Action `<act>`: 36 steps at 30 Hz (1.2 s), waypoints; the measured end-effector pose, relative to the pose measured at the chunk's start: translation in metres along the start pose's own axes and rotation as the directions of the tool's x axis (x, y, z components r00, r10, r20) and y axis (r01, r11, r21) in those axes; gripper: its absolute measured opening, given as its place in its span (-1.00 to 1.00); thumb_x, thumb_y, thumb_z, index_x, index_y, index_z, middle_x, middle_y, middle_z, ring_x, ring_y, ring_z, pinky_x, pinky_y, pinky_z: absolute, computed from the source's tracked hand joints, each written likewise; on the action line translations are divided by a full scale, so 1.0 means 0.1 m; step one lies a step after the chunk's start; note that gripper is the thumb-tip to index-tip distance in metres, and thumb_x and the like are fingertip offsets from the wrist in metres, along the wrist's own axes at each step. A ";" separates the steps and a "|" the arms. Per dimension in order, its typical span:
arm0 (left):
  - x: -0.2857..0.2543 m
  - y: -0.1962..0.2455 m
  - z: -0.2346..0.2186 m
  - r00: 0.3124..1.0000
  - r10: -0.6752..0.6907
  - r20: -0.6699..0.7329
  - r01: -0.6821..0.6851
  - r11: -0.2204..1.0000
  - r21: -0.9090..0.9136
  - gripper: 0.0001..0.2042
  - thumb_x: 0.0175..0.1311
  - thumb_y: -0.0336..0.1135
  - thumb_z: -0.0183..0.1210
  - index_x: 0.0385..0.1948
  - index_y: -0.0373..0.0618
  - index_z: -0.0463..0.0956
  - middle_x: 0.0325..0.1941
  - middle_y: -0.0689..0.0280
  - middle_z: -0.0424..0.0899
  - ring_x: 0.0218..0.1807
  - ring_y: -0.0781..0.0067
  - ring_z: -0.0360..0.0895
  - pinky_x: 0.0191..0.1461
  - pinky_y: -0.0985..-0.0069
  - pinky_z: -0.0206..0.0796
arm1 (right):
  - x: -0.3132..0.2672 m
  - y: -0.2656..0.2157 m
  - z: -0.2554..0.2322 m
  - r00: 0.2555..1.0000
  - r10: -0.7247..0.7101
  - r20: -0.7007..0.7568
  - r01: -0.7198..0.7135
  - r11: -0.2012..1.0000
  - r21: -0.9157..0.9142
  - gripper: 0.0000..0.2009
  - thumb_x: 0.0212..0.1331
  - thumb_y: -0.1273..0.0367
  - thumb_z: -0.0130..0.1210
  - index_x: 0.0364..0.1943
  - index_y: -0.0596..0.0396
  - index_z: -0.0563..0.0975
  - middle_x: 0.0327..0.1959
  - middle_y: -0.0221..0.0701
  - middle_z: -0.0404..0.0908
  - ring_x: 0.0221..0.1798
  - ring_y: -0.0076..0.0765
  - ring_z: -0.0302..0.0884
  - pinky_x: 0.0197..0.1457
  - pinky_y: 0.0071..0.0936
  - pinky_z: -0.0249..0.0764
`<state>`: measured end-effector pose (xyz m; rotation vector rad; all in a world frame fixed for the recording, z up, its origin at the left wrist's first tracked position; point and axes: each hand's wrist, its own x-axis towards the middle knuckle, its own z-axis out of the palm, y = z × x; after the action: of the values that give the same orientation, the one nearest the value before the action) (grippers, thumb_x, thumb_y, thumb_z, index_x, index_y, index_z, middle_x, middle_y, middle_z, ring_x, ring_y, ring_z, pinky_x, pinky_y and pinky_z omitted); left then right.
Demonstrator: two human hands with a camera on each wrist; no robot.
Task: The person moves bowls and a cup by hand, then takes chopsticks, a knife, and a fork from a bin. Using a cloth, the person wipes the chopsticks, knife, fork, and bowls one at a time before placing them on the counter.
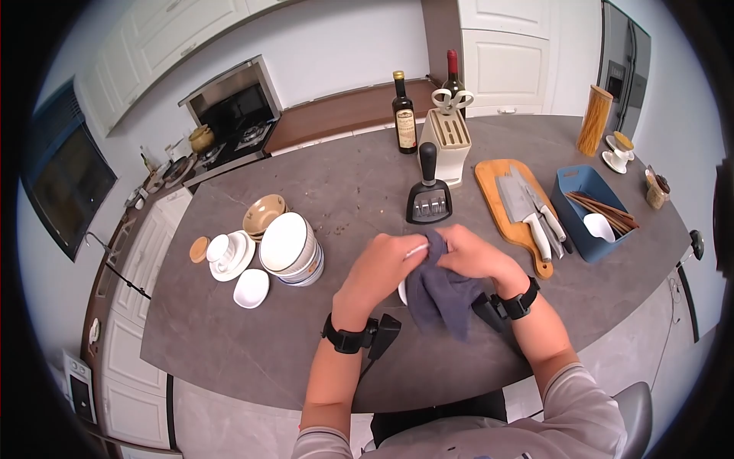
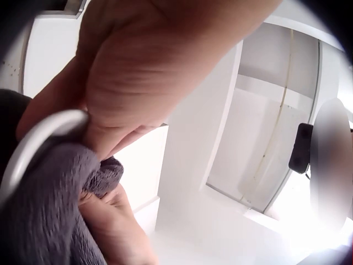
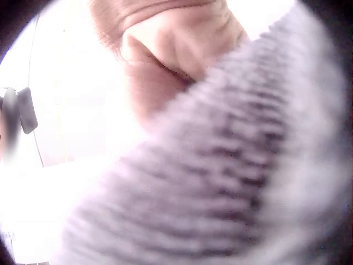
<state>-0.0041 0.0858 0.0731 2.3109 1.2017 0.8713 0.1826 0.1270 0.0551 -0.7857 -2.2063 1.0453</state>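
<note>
My left hand [image 1: 380, 269] pinches the rim of a white dish [image 1: 402, 292], whose pale edge [image 2: 47, 132] curves beside the fingers in the left wrist view. A grey-purple cloth [image 1: 442, 294] covers most of the dish, so its shape is hidden. Bunched in my right hand [image 1: 480, 254], the cloth [image 2: 49, 193] lies against the dish's rim and hangs down over the table side. The right wrist view is largely filled by the blurred cloth [image 3: 193, 176], with part of a hand [image 3: 176, 49] above it.
Stacked bowls [image 1: 287, 245], a small white dish [image 1: 251, 289] and saucers [image 1: 238, 260] stand left. A black sharpener [image 1: 430, 200], knife block [image 1: 445, 145] and bottle [image 1: 404, 122] are ahead. Rightward lie a cutting board [image 1: 497, 191] with knives [image 1: 520, 200] and a blue bin [image 1: 592, 249].
</note>
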 end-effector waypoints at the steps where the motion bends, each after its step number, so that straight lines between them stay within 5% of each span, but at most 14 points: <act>1: 0.01 0.01 0.01 0.989 0.054 -0.139 -0.041 0.995 0.091 -0.86 0.18 -0.38 0.15 -0.31 -0.25 0.56 -0.43 0.07 0.61 -0.42 0.06 0.56 -0.36 0.40 0.35 | 0.01 -0.02 0.01 0.994 -0.056 -0.090 0.055 0.998 -0.018 -0.73 -0.04 0.55 0.10 -0.16 0.23 0.51 -0.43 -0.22 0.60 -0.32 -0.40 0.56 -0.17 -0.43 0.44; 5: 0.08 -0.06 0.07 0.815 0.179 -0.552 -0.068 0.974 0.216 -0.86 0.24 -0.38 0.12 -0.31 -0.26 0.55 -0.40 0.05 0.61 -0.39 0.01 0.57 -0.33 0.36 0.39 | 0.11 0.04 0.31 0.924 0.032 -0.382 0.029 0.988 0.153 -0.76 0.05 0.58 0.02 -0.14 0.25 0.50 -0.37 -0.29 0.62 -0.25 -0.52 0.52 -0.12 -0.48 0.43; 7: 0.10 -0.03 0.07 0.756 0.139 -0.639 -0.006 0.979 0.205 -0.86 0.24 -0.39 0.11 -0.29 -0.27 0.55 -0.38 0.03 0.62 -0.38 0.01 0.58 -0.33 0.37 0.39 | 0.18 -0.03 0.51 0.790 0.320 -0.523 0.210 0.660 0.721 -0.81 0.22 0.58 -0.07 -0.12 0.26 0.50 -0.25 -0.43 0.60 -0.21 -0.60 0.47 -0.12 -0.57 0.43; 9: 0.11 -0.05 0.08 0.702 0.091 -0.706 0.016 0.989 0.144 -0.86 0.24 -0.37 0.12 -0.28 -0.24 0.54 -0.44 0.04 0.62 -0.40 0.00 0.58 -0.35 0.35 0.39 | 0.19 -0.01 0.53 0.780 0.347 -0.521 0.197 0.654 0.730 -0.81 0.28 0.56 -0.10 -0.08 0.26 0.48 -0.18 -0.43 0.59 -0.15 -0.57 0.49 -0.07 -0.57 0.43; 13: -0.01 0.09 -0.06 0.838 0.049 -0.543 0.089 0.970 0.225 -0.85 0.26 -0.35 0.09 -0.24 -0.21 0.51 -0.52 0.06 0.61 -0.44 -0.01 0.57 -0.36 0.30 0.38 | 0.08 0.02 0.29 0.824 0.011 -0.567 0.095 0.983 0.157 -0.76 0.12 0.58 -0.03 -0.10 0.21 0.49 -0.26 -0.20 0.61 -0.20 -0.14 0.57 -0.11 -0.39 0.46; 14: -0.07 0.16 -0.09 0.917 -0.033 -0.398 0.174 0.930 0.324 -0.84 0.27 -0.35 0.07 -0.20 -0.19 0.49 -0.56 0.06 0.59 -0.46 -0.01 0.57 -0.38 0.28 0.38 | 0.03 -0.05 0.20 0.874 -0.092 -0.478 0.025 0.989 -0.144 -0.69 0.02 0.60 0.00 -0.09 0.18 0.47 -0.26 -0.07 0.60 -0.19 0.08 0.55 -0.11 -0.29 0.46; 17: -0.11 0.09 -0.04 0.973 -0.146 -0.179 0.204 0.904 0.376 -0.78 0.33 -0.32 -0.01 -0.06 -0.14 0.41 -0.62 0.04 0.56 -0.49 -0.02 0.56 -0.40 0.22 0.38 | -0.04 -0.18 0.13 0.923 -0.126 -0.363 0.027 0.964 -0.265 -0.63 -0.07 0.62 -0.02 -0.09 0.11 0.47 -0.24 0.02 0.51 -0.13 0.25 0.37 -0.12 -0.16 0.44; 19: -0.05 0.09 -0.04 0.963 -0.123 -0.239 0.158 0.979 0.130 -0.76 0.36 -0.28 -0.03 -0.03 -0.14 0.38 -0.66 0.05 0.54 -0.52 -0.01 0.56 -0.39 0.20 0.36 | -0.02 -0.17 0.17 0.890 -0.186 -0.415 0.073 0.959 -0.273 -0.68 0.00 0.62 0.00 -0.09 0.17 0.46 -0.27 -0.07 0.59 -0.18 0.08 0.56 -0.13 -0.28 0.47; 22: 0.01 0.19 0.06 0.901 -0.085 -0.424 0.102 0.995 0.018 -0.77 0.39 -0.26 -0.07 -0.02 -0.12 0.36 -0.56 -0.01 0.57 -0.45 -0.10 0.56 -0.38 0.16 0.34 | 0.04 -0.23 0.31 0.671 -0.009 -0.741 0.290 0.923 0.251 -0.78 0.19 0.54 0.03 -0.07 0.28 0.46 -0.18 -0.40 0.58 -0.11 -0.56 0.47 -0.03 -0.56 0.42; 24: 0.06 0.19 0.22 0.782 -0.096 -0.615 0.053 0.995 -0.088 -0.77 0.39 -0.29 -0.06 0.01 -0.06 0.34 -0.52 -0.06 0.57 -0.42 -0.20 0.53 -0.39 0.10 0.32 | 0.06 -0.30 0.38 0.641 0.085 -0.763 0.357 0.846 0.395 -0.78 0.20 0.55 0.01 -0.06 0.26 0.46 -0.15 -0.39 0.57 -0.09 -0.56 0.47 -0.03 -0.57 0.42; 26: 0.07 0.20 0.25 0.787 -0.165 -0.595 0.080 0.983 -0.167 -0.75 0.39 -0.25 -0.06 0.01 -0.09 0.35 -0.44 -0.06 0.59 -0.35 -0.16 0.56 -0.30 0.20 0.35 | 0.05 -0.37 0.42 0.617 0.246 -0.747 0.416 0.704 0.575 -0.78 0.24 0.56 -0.04 -0.04 0.22 0.46 -0.11 -0.41 0.56 -0.06 -0.58 0.46 -0.02 -0.60 0.41; 29: 0.05 0.20 0.16 0.838 -0.231 -0.494 0.179 0.972 -0.151 -0.74 0.37 -0.21 -0.04 0.00 -0.10 0.38 -0.39 -0.04 0.62 -0.32 -0.10 0.59 -0.25 0.28 0.39 | 0.11 -0.11 0.36 0.687 0.281 -0.670 0.298 0.732 0.613 -0.75 0.19 0.57 0.00 -0.03 0.24 0.46 -0.14 -0.37 0.59 -0.09 -0.54 0.50 -0.03 -0.57 0.43; 34: -0.05 0.23 -0.04 0.902 -0.243 -0.357 0.332 0.919 0.212 -0.77 0.35 -0.22 -0.01 -0.06 -0.07 0.43 -0.54 0.05 0.60 -0.45 -0.02 0.58 -0.37 0.23 0.36 | 0.05 -0.11 0.21 0.829 -0.009 -0.559 0.092 0.988 0.121 -0.70 0.05 0.61 0.04 -0.07 0.28 0.48 -0.23 -0.34 0.61 -0.16 -0.50 0.53 -0.04 -0.53 0.43; 36: -0.03 0.13 0.02 0.906 -0.002 -0.423 0.182 0.905 0.386 -0.81 0.37 -0.17 -0.04 -0.14 -0.01 0.44 -0.69 0.10 0.54 -0.56 -0.07 0.53 -0.47 0.16 0.33 | 0.04 -0.13 0.23 0.820 -0.073 -0.567 0.064 0.997 -0.035 -0.73 0.05 0.60 0.04 -0.11 0.28 0.50 -0.24 -0.33 0.63 -0.16 -0.50 0.54 -0.06 -0.52 0.44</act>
<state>0.0036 0.0759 0.0786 2.4302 1.8226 1.2116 0.1603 0.1116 0.0543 -0.8809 -1.7093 0.6429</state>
